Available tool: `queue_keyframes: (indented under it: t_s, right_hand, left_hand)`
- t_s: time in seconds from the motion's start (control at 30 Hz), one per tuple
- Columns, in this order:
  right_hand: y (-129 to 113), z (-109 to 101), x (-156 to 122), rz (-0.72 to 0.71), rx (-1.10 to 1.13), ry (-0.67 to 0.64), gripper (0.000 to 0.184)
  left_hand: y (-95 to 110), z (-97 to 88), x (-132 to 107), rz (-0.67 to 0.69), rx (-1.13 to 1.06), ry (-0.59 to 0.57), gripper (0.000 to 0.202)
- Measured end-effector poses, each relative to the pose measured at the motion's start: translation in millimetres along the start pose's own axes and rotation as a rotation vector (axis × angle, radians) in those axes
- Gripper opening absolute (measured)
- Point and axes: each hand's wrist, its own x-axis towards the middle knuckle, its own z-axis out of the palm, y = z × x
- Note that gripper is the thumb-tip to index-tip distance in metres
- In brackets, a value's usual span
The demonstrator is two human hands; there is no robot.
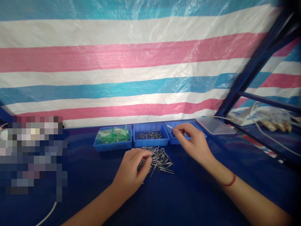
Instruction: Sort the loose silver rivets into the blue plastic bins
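Observation:
A loose pile of small metal pins lies on the dark blue table cover. My left hand rests on the pile's left edge, fingers curled and pinched on pins. My right hand reaches over the right blue tray, its fingertips pinched together just above the tray; whatever they hold is too small to make out. The middle blue tray holds more pins. The left blue tray holds green plastic bags.
A clear plastic lid lies right of the trays. A striped tarp hangs behind them. A dark blue metal frame stands at the right with cables beyond. A white cable runs at the lower left.

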Motion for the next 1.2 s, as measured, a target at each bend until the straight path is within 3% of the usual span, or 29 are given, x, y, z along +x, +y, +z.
queue_keyframes:
  t_s: [0.17, 0.27, 0.37, 0.43, 0.53, 0.6, 0.73, 0.87, 0.97, 1.07, 1.2]
  right_hand:
    - [36.5, -4.6, 9.5, -0.013, -0.401, 0.023, 0.018]
    - [30.5, -0.9, 6.1, -0.056, -0.39, -0.004, 0.02]
    - [8.3, 2.0, -0.1, -0.111, -0.275, -0.056, 0.016]
    - [-9.3, 3.1, -5.7, -0.13, -0.167, -0.171, 0.015]
    - [-31.9, 5.0, -15.7, -0.139, 0.019, -0.468, 0.017]
    - [-42.1, 6.5, -21.9, -0.132, 0.103, -0.6, 0.018]
    - [-51.3, 8.2, -27.6, -0.088, 0.181, -0.679, 0.02]
    - [-52.2, 10.2, -27.5, 0.0, 0.27, -0.703, 0.02]
    - [-51.9, 14.0, -29.0, 0.066, 0.363, -0.686, 0.02]
    - [-52.3, 17.4, -32.0, 0.129, 0.441, -0.654, 0.023]
    - [-53.2, 19.6, -34.5, 0.146, 0.479, -0.627, 0.023]
  left_hand:
    - [0.8, 4.4, -0.5, 0.074, 0.241, -0.246, 0.014]
    - [0.5, 8.5, -3.0, 0.073, 0.367, -0.317, 0.02]
    - [0.4, 12.2, -4.4, 0.08, 0.463, -0.351, 0.013]
    - [0.2, 13.9, -4.2, 0.091, 0.514, -0.354, 0.015]
    - [-0.6, 13.5, -2.6, 0.09, 0.515, -0.333, 0.019]
    - [-1.5, 11.2, -1.3, 0.086, 0.449, -0.309, 0.021]
    - [-5.0, 6.9, -0.1, 0.026, 0.174, -0.21, 0.019]
    - [-9.9, 11.4, -0.8, -0.177, -0.175, -0.053, 0.01]
    - [-11.3, 17.0, -1.3, -0.341, -0.427, 0.058, 0.021]
    - [-9.9, 18.3, -1.4, -0.411, -0.568, 0.046, 0.021]
    - [-7.7, 15.5, -1.5, -0.406, -0.56, 0.001, 0.018]
